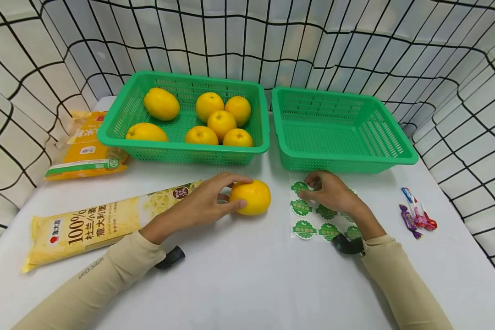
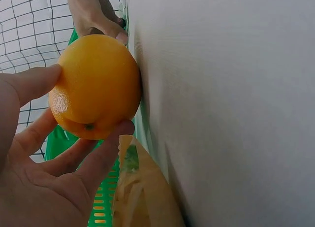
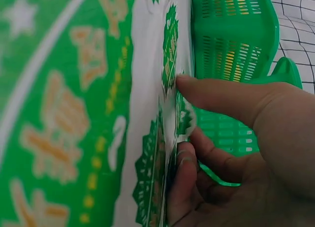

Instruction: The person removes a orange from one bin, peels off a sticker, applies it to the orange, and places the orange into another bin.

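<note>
My left hand (image 1: 208, 201) (image 2: 54, 158) grips a yellow-orange citrus fruit (image 1: 250, 197) (image 2: 96, 86) that rests on the white table, fingers over its top and thumb at its near side. My right hand (image 1: 327, 192) (image 3: 231, 138) lies on a sheet of round green stickers (image 1: 313, 215) (image 3: 74, 113) to the right of the fruit. Its thumb and a finger pinch the lifted edge of one green sticker (image 3: 184, 116) at the sheet's far end.
A green basket (image 1: 119, 123) with several yellow fruits stands at the back left, an empty green basket (image 1: 396, 156) at the back right. Two yellow noodle packets (image 1: 86, 224) (image 1: 86, 151) lie left. Wrapped candies (image 1: 416, 215) lie right. Netted walls surround the table.
</note>
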Motion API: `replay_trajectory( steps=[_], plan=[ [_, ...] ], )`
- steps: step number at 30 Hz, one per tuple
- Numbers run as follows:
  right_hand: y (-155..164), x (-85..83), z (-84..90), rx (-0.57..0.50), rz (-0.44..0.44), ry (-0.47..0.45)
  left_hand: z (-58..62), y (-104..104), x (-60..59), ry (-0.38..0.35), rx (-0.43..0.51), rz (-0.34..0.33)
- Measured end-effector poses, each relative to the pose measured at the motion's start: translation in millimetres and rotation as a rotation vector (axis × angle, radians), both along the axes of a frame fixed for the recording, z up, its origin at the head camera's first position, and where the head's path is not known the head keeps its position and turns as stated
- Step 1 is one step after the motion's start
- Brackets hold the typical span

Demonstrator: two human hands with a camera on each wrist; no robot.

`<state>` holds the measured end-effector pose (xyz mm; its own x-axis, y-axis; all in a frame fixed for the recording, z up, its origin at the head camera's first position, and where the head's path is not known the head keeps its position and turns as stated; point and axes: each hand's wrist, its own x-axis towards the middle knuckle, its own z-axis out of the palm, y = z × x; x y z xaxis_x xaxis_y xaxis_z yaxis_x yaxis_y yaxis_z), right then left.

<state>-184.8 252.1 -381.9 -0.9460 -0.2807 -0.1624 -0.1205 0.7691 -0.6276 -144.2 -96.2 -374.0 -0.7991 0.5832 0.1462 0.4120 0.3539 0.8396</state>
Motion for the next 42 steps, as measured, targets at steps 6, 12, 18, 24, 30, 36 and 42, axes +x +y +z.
replay_trajectory(
  steps=[6,12,18,24,30,36,42],
  plan=[
    [9,3.3,0.3,-0.081,0.014,-0.020,-0.9,1,3.4,-0.030,0.010,0.010],
    [17,4.9,5.4,-0.183,0.067,-0.059,-3.5,2,1.6,-0.057,0.018,0.056],
    [11,16.3,17.1,-0.196,0.146,-0.031,-4.0,0,2.3,-0.123,0.052,0.069],
    [-26,30.5,41.0,-0.275,0.272,0.065,-4.5,1,0.9,-0.151,0.095,0.084],
    [-66,33.3,41.7,-0.335,0.351,0.083,-9.9,0,2.8,-0.148,0.133,0.104],
    [-79,35.3,29.5,-0.281,0.339,0.146,-11.9,1,5.9,-0.177,0.143,0.098],
    [-88,33.2,28.4,-0.310,0.320,0.226,-5.2,-2,-0.1,-0.147,0.140,0.089]
  ],
)
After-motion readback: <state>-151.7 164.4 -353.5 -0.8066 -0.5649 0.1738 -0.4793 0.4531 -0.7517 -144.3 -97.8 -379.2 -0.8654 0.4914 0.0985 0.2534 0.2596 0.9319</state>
